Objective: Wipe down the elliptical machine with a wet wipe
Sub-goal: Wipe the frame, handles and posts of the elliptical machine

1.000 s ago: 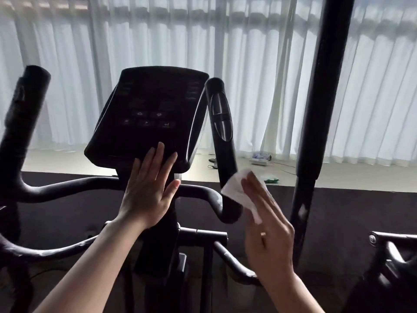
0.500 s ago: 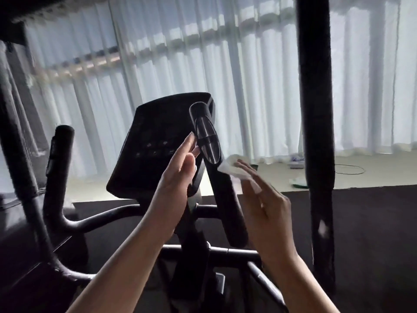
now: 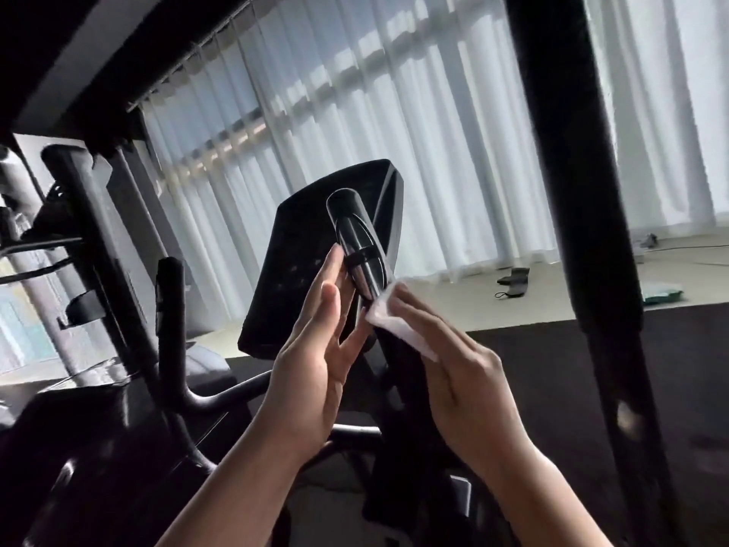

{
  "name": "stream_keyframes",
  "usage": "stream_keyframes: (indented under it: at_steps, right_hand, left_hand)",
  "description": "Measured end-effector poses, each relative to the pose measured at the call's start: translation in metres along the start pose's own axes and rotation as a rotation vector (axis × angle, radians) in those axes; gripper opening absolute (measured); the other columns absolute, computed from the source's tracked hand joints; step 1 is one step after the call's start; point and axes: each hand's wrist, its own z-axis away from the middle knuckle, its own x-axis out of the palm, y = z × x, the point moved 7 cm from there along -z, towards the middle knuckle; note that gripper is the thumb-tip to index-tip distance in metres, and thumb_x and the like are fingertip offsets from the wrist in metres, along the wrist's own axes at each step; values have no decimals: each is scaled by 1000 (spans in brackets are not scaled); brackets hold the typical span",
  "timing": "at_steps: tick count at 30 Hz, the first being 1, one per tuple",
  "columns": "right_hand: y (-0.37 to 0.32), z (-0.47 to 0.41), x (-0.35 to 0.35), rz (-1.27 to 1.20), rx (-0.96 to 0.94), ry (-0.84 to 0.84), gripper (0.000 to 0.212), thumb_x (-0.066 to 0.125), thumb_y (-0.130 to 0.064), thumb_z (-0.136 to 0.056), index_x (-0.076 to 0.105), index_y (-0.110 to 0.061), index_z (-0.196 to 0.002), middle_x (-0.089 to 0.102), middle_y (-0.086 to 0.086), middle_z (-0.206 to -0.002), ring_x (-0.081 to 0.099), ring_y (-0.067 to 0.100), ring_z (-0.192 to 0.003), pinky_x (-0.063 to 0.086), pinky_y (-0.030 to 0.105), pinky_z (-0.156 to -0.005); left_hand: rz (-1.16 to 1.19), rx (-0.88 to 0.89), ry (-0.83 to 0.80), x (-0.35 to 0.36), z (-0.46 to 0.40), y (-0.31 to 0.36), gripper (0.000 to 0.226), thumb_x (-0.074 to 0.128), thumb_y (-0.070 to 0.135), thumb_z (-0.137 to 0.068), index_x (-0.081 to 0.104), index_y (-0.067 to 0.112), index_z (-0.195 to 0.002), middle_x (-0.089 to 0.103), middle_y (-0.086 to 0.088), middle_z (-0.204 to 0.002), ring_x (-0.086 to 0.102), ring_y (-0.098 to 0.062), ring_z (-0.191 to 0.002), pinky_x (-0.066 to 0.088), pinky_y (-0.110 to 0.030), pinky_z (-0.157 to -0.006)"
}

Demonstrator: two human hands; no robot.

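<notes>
The black elliptical's console point(image 3: 303, 250) tilts up at the centre. In front of it stands an upright grip point(image 3: 357, 246) with a shiny metal sensor plate. My left hand point(image 3: 315, 357) lies with straight fingers against the left side of this grip. My right hand point(image 3: 453, 369) presses a white wet wipe point(image 3: 398, 321) flat against the grip's right side, just below the metal plate. The lower part of the grip is hidden between my hands.
A thick black moving handlebar point(image 3: 568, 230) crosses the view at the right, close to my right arm. Another upright grip point(image 3: 169, 294) stands at the left. White curtains point(image 3: 394, 132) hang behind. Small items point(image 3: 513, 280) lie on the pale floor beyond the dark mat point(image 3: 552, 369).
My left hand left the console's lower edge and moved to the grip's left side. My right hand brought the wipe up against the grip. The view swung left and upward.
</notes>
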Motion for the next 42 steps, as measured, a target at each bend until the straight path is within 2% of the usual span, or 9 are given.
stream_keyframes:
  at_steps: [10,16,20,26,31,33,35,38,42]
  right_hand:
    - [27,141,-1,110,71,215,42,41,8,-85,60,5,-123,53,8,-140,50,25,-131,40,31,-109]
    - [101,159,-1,-256,698,425,32,43,-11,-103,63,-28,-122,62,-14,-129,52,8,-127,38,41,-111]
    - [115,122,12,-712,979,450,26,44,-23,-103,67,-20,-116,68,-1,-122,62,11,-114,44,38,-107]
    - [47,123,6,-522,821,453,31,41,-26,-104,72,-20,-107,70,-1,-112,62,16,-114,44,49,-103]
    - [3,126,-7,-500,586,461,29,43,-17,-103,68,-10,-115,70,1,-115,63,15,-115,48,23,-95]
    - [-18,123,-11,-239,389,420,28,44,-15,-101,67,-7,-114,68,-1,-120,60,15,-119,46,22,-98]
    - [-41,118,-1,145,127,245,32,41,-10,-95,64,-4,-116,63,5,-130,54,22,-127,42,32,-105]
    - [-47,112,40,582,-110,-119,38,38,-9,-95,63,1,-121,58,13,-134,48,26,-132,40,34,-108]
    - [-4,93,89,1056,-44,-534,48,36,-7,-76,71,2,-107,67,17,-119,60,28,-118,55,35,-87]
  left_hand:
    - [-245,4,60,25,59,-45,52,45,39,-93,27,49,-141,31,41,-145,25,11,-139,20,-38,-121]
    - [-136,-96,14,37,80,-70,55,38,34,-98,25,30,-151,38,16,-153,36,-9,-142,27,-42,-117]
    - [-61,-108,32,34,81,-71,52,32,26,-97,32,25,-149,46,7,-149,42,-14,-138,26,-24,-116]
    - [-25,-108,-13,35,83,-77,55,33,31,-95,30,27,-150,40,11,-152,34,-14,-143,24,-37,-120]
    - [-160,-79,-117,29,85,-77,49,33,46,-96,30,44,-145,34,32,-149,26,6,-141,24,-10,-112]
    - [-370,-6,-106,13,88,-81,50,38,51,-95,28,46,-144,29,38,-148,22,12,-140,20,-4,-108]
    - [-589,84,-54,-16,90,-90,53,39,44,-95,29,41,-146,24,32,-153,19,9,-142,17,-6,-111]
    - [-847,243,113,-76,81,-108,55,41,31,-96,31,26,-150,20,6,-161,17,-11,-149,21,-40,-121]
    - [-1184,410,169,-116,29,-120,61,43,31,-96,23,21,-153,15,-13,-161,12,-29,-149,9,-52,-119]
